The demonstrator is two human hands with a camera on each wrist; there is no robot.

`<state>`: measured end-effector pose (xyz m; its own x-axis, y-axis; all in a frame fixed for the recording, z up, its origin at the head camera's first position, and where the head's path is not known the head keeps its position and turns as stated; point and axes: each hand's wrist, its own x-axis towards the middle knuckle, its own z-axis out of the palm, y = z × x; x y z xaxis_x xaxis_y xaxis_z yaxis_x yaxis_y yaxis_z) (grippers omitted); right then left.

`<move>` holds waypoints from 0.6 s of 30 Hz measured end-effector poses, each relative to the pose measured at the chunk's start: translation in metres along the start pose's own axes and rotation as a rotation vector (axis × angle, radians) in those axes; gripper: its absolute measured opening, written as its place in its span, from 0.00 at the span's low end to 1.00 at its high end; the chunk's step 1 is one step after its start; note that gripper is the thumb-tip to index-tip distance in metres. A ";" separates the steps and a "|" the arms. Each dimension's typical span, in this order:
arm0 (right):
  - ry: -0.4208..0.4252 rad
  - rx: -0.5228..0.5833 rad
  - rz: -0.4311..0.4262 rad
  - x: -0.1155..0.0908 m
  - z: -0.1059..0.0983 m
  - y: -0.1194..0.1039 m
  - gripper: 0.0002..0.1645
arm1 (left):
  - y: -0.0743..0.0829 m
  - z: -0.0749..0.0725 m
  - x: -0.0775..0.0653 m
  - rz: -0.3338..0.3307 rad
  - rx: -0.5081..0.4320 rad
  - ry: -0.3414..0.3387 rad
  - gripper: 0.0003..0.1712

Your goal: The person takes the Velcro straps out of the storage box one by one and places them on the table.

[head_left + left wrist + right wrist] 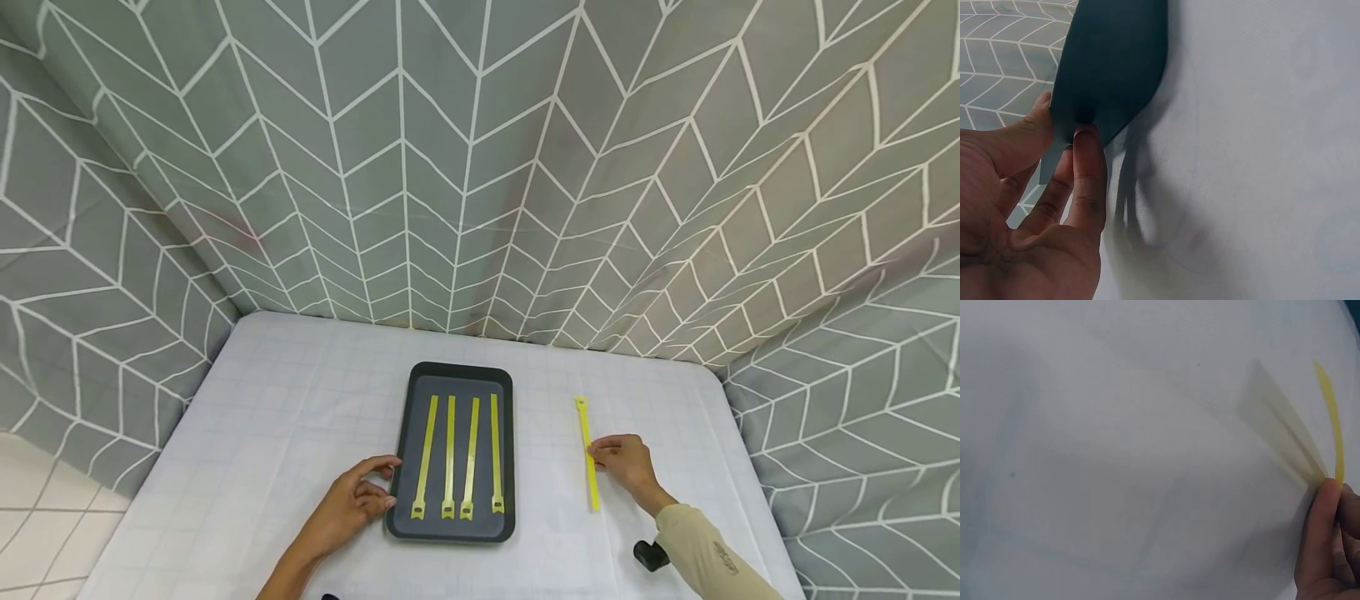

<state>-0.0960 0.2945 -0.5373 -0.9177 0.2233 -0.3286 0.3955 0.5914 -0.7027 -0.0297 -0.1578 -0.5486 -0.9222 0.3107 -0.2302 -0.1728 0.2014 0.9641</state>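
Note:
A dark grey rectangular tray (pixel 461 371) lies on the white-covered table, and several yellow hook-and-loop cable ties (pixel 448 458) lie lengthwise in it, slotted heads toward me. At its near left edge, my left hand (pixel 348 504) grips the rim. The left wrist view has the thumb on one side of the tray wall (pixel 1116 56) and fingertips on the other. Right of the tray, my right hand (pixel 630 467) pinches another yellow cable tie (pixel 583 421) near its middle, its slotted head pointing away from me. The right wrist view shows one end of this tie (pixel 1335 419) rising from the fingertips.
A white cloth (pixel 300 400) covers the table. Grey patterned curtains (pixel 465 208) hang along its back and both sides. A small black object (pixel 651 555) is beside my right wrist. Tiled floor (pixel 45 517) shows at the lower left.

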 end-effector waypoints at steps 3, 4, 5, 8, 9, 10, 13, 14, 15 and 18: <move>0.001 -0.010 0.005 0.000 -0.003 0.003 0.12 | 0.001 0.000 0.000 0.001 0.005 0.003 0.33; 0.002 -0.014 0.009 0.000 -0.004 0.004 0.12 | 0.001 0.000 0.000 0.002 0.005 0.003 0.33; 0.001 -0.020 0.005 0.000 -0.005 0.005 0.12 | 0.002 -0.001 0.000 0.003 0.004 0.002 0.33; 0.006 -0.033 0.005 0.001 -0.008 0.007 0.13 | 0.001 -0.001 0.000 0.007 -0.009 -0.012 0.33; 0.009 -0.038 0.011 0.000 -0.009 0.007 0.13 | 0.001 -0.001 0.000 0.007 -0.014 -0.017 0.33; 0.014 -0.046 0.015 0.000 -0.010 0.007 0.14 | 0.000 -0.002 0.000 0.007 -0.017 -0.020 0.33; 0.020 -0.062 0.021 0.000 -0.013 0.008 0.14 | 0.000 -0.001 0.000 0.000 -0.025 -0.019 0.33; 0.022 -0.068 0.023 -0.001 -0.014 0.008 0.14 | 0.000 -0.001 0.001 -0.004 -0.025 -0.016 0.33; 0.022 -0.073 0.020 -0.001 -0.015 0.008 0.14 | 0.000 -0.001 0.001 -0.008 -0.026 -0.013 0.34; 0.027 -0.078 0.013 -0.002 -0.017 0.009 0.13 | 0.000 0.000 0.001 -0.021 -0.028 -0.006 0.34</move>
<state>-0.0913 0.3123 -0.5327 -0.9137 0.2516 -0.3193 0.4041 0.6466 -0.6470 -0.0307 -0.1572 -0.5487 -0.9163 0.3117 -0.2516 -0.2025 0.1815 0.9623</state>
